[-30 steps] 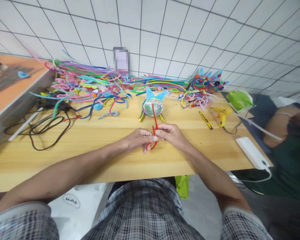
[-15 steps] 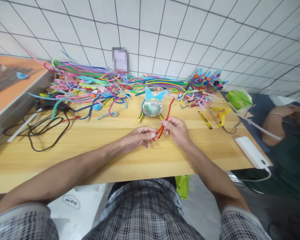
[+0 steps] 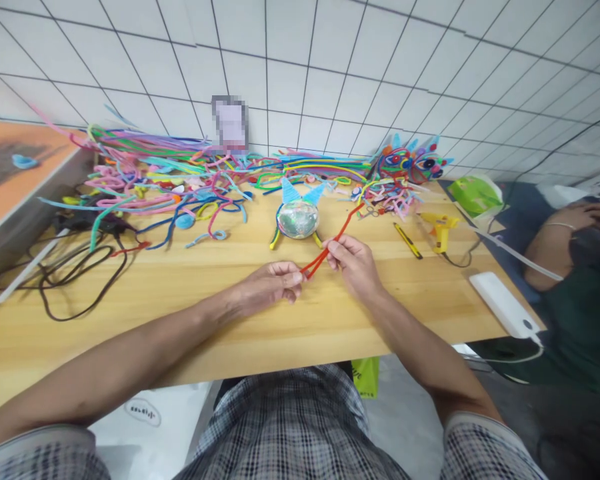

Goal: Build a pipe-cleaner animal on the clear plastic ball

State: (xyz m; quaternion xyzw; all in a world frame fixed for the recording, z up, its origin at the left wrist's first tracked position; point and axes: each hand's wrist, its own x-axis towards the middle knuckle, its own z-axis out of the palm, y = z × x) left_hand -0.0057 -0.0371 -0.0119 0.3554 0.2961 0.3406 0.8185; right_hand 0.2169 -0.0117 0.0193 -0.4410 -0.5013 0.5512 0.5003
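A red pipe cleaner (image 3: pixel 349 219) is stretched between my two hands, low over the wooden table. It is bent back on itself, so two strands run side by side between my fingers. My left hand (image 3: pixel 275 283) pinches the bent end between thumb and fingers. My right hand (image 3: pixel 353 260) grips the strands further up, and one end sticks out past it, away from me. Just beyond my hands stands a small figure with a shiny rounded body (image 3: pixel 299 220), two light-blue pointed ears (image 3: pixel 291 193) and yellow-and-dark legs (image 3: pixel 275 240).
A heap of coloured pipe cleaners (image 3: pixel 155 163) lies along the wall. To the right are a yellow cutter (image 3: pixel 407 241), a yellow glue gun (image 3: pixel 443 230), a white power bank (image 3: pixel 503 303) and finished figures (image 3: pixel 405 160). Black cable (image 3: pixel 80 287) coils at left. Another person's arm (image 3: pixel 550 243) is at far right.
The strands between my hands have drawn straighter, and the pipe cleaner's free end leans further right. My left hand has shifted slightly left in view, as has the whole scene.
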